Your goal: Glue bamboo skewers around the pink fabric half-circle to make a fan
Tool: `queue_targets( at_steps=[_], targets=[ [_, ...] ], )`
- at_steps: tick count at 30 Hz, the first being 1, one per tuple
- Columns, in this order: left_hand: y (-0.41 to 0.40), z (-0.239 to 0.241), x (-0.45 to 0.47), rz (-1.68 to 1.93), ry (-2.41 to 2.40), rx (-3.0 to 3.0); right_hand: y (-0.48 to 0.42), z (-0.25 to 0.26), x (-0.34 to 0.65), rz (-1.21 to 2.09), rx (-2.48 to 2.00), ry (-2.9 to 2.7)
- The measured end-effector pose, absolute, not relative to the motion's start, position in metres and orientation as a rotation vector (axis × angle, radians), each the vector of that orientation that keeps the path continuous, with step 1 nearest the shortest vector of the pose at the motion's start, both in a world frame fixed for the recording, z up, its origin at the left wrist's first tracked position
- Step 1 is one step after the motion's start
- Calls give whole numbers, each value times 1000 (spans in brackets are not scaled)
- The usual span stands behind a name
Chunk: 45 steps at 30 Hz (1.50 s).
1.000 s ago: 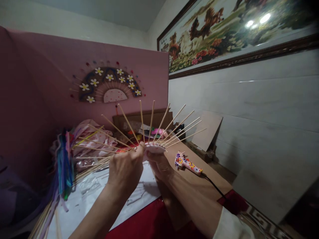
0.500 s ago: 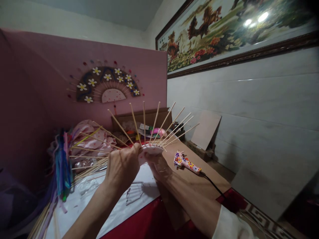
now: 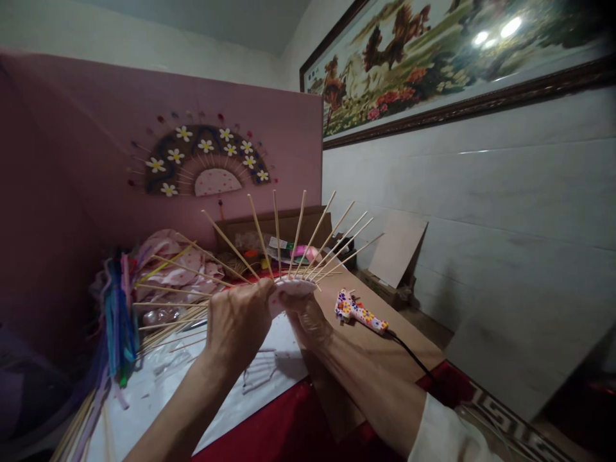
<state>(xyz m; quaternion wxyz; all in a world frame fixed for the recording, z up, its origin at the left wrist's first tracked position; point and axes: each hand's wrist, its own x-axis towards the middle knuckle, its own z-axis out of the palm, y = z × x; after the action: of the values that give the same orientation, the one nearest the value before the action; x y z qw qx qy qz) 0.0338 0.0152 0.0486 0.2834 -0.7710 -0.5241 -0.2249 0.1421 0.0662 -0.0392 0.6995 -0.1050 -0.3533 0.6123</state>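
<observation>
The left hand (image 3: 235,324) and right hand (image 3: 308,321) each keep a clenched grip on the pale base of a skewer fan frame (image 3: 294,286), held above the desk (image 3: 385,350). A flower-patterned glue gun (image 3: 359,312) lies just to its right. A finished fan (image 3: 206,160) hangs on the pink board (image 3: 72,160) behind.

Painting (image 3: 433,58) past top edge; fan base (image 3: 294,286) half-hidden

Both forearms are up, hands meeting at the base of the stick fan (image 3: 294,287): left hand (image 3: 237,326) curled tight on its left side, right hand (image 3: 308,321) gripping from underneath.
</observation>
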Motion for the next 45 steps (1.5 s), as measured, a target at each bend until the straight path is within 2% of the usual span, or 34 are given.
queue_targets(
  at_steps=[6, 15, 23, 28, 36, 41, 45],
  targets=[
    [16, 43, 33, -578, -1333, -1998, 70, -39, 143, 1360, -214, -812],
    [16, 35, 32, -879, -1026, -1857, 67, -35, 142, 1371, -243, -816],
    [11, 49, 41, -522, -1224, -2025, 69, -32, 142, 1359, -286, -754],
    [13, 62, 44, -458, -1225, -2111, 71, -34, 142, 1379, -250, -747],
    [11, 43, 45, -1097, -1197, -2113, 67, -28, 146, 1425, -206, -699],
    [19, 2, 44, -1594, -1754, -2477, 76, -28, 153, 1448, -205, -535],
    [32, -18, 33, -2241, -2041, -2137, 77, -26, 157, 1435, -169, -458]
  ],
)
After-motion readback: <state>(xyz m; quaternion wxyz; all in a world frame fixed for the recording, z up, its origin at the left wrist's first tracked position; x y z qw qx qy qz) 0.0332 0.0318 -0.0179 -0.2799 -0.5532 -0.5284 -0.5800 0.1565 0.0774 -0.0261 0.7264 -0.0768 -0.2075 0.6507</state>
